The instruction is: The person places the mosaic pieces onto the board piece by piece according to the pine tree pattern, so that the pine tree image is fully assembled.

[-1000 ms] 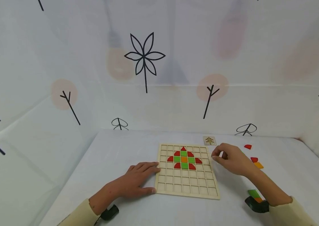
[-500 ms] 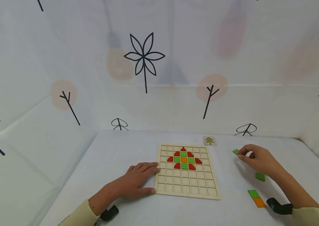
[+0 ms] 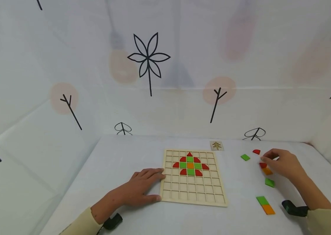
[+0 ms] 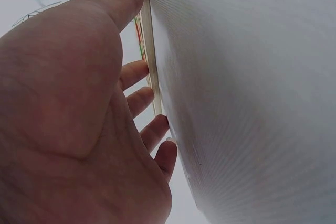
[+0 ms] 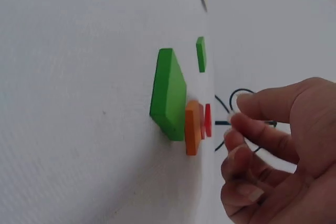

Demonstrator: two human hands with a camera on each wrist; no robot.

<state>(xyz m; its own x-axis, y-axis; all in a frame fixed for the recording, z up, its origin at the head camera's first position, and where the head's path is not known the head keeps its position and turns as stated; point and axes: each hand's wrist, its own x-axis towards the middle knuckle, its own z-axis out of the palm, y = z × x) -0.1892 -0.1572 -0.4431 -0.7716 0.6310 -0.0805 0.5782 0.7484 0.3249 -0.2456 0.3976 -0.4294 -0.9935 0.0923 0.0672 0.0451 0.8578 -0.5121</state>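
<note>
A square wooden grid board [image 3: 193,188] lies on the white table, with red, green and orange tiles set in its upper cells in a tree-like shape. My left hand [image 3: 142,187] rests flat at the board's left edge, fingertips and thumb touching the rim. To the right of the board, my right hand [image 3: 282,164] hovers with bent fingers, thumb near the index finger and nothing held. Just under its fingertips are a red tile [image 3: 263,165] and an orange tile [image 3: 267,171]. In the right wrist view a green tile [image 5: 169,95] stands out nearest the camera.
Other loose tiles lie on the right: a green one [image 3: 245,157], a rounded red one [image 3: 256,151], and a green tile [image 3: 262,200] against an orange tile [image 3: 268,209]. A small card [image 3: 216,145] with a tree picture lies behind the board. A printed cloth [image 3: 180,114] rises behind.
My right hand has moved right, from the board's right edge past the loose green tile to the red and orange tiles. My left hand has stayed at the board.
</note>
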